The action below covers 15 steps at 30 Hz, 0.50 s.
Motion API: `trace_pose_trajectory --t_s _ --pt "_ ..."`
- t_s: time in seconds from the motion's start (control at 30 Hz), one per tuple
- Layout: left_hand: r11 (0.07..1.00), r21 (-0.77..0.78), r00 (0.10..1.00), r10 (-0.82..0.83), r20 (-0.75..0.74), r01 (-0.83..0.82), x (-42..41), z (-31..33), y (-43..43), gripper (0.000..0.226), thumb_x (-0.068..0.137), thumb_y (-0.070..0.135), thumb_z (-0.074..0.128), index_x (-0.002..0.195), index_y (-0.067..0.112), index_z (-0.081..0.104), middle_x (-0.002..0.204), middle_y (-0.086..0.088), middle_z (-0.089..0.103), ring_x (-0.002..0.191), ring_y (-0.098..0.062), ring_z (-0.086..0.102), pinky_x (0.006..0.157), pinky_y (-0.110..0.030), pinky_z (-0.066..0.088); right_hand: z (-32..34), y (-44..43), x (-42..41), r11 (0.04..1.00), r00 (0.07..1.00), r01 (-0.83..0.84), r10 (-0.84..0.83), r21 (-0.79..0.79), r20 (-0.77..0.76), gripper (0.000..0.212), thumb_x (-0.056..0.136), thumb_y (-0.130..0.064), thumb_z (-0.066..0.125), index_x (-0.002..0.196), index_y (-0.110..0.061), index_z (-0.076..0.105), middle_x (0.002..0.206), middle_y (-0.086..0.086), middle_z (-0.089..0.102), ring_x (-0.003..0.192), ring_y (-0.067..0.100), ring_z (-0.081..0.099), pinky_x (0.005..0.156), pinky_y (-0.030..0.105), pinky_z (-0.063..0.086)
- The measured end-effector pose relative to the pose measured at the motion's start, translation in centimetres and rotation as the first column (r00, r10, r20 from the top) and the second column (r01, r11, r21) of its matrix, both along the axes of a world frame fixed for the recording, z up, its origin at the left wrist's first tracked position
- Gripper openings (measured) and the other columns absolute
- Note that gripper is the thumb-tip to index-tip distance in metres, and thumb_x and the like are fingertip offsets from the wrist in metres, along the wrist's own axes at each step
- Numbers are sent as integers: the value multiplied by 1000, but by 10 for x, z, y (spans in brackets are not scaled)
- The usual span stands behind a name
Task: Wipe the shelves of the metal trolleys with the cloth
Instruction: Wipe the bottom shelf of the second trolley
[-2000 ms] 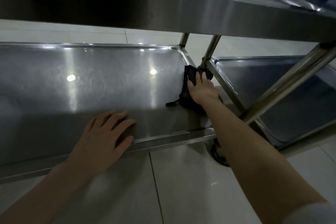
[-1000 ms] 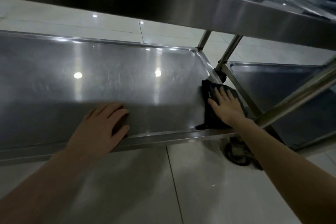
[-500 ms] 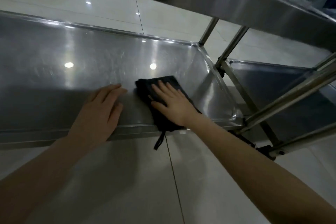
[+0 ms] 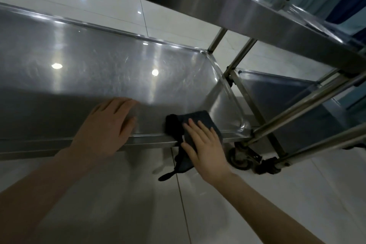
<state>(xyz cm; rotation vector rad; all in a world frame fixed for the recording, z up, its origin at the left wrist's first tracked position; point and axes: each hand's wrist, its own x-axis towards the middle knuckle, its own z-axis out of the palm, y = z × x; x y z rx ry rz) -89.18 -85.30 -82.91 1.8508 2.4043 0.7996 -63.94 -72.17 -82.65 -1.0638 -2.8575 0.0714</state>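
Observation:
The low steel shelf [image 4: 103, 77] of the near trolley fills the left and middle of the view. A dark cloth [image 4: 200, 119] lies over its front rim near the right corner, with one end and a strap hanging down past the edge. My right hand [image 4: 204, 144] presses flat on the cloth, fingers straight. My left hand [image 4: 107, 125] rests flat on the shelf's front edge, to the left of the cloth.
An upper shelf [image 4: 247, 8] runs overhead across the top. A second trolley's low shelf [image 4: 281, 93] stands close on the right behind steel posts [image 4: 309, 103]. Castor wheels [image 4: 240, 156] sit on the pale tiled floor [image 4: 198, 204] below the corner.
My right hand has drawn the cloth from the shelf's right edge to the middle, then back to the front rim, where it now hangs over. My left hand has stayed on the front edge.

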Motion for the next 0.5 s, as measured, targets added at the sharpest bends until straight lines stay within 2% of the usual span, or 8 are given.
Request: trace_pose_trajectory --t_s 0.07,0.13,0.2,0.27,0.33,0.43,0.5 --pt "1000 -2 1000 3 14 -2 0 2 -1 49 92 39 35 130 13 53 125 -10 57 109 -33 56 94 -48 46 -2 -6 -13 993 993 -116 116 15 -21 56 99 -52 33 148 -24 40 156 -5 34 146 15 23 120 36 12" --pt "1000 -3 1000 -9 23 9 0 4 -2 49 92 39 35 129 13 53 123 -10 57 108 -33 55 94 -48 46 2 7 0 989 989 -146 146 9 -23 55 99 -51 36 145 -24 44 154 -5 37 144 14 28 119 33 14" --pt "1000 -4 1000 -8 23 8 -1 6 -3 48 92 39 35 127 12 54 121 -11 57 107 -33 56 94 -47 46 6 31 31 999 999 -43 43 -3 -23 51 99 -47 43 144 -24 46 153 -6 38 144 14 29 120 34 15" --pt "1000 -15 1000 13 29 -13 0 6 -4 48 92 40 34 125 11 56 118 -10 58 105 -32 57 93 -46 46 11 55 66 990 989 137 -138 -27 -49 51 97 -41 49 144 -22 45 152 -3 39 144 17 31 120 39 19" --pt "999 -31 999 11 39 -10 2 7 -4 48 92 40 34 123 11 57 115 -10 59 103 -31 58 92 -45 46 14 68 84 967 967 251 -252 -44 -23 52 97 -40 48 145 -20 43 153 -2 39 145 17 28 121 40 17" --pt "997 -65 998 -47 34 49 2 12 -7 53 92 43 31 127 13 57 121 -8 59 108 -29 57 96 -44 45 12 56 70 964 964 266 -266 -19 9 51 100 -41 45 147 -22 40 155 -2 37 146 15 25 121 37 13" --pt "995 -83 998 -59 11 60 -4 13 -14 57 92 45 29 132 14 55 127 -8 58 114 -30 55 99 -46 45 11 29 41 984 984 179 -179 -11 -16 49 100 -40 45 145 -23 42 154 -2 37 146 16 26 121 35 10"
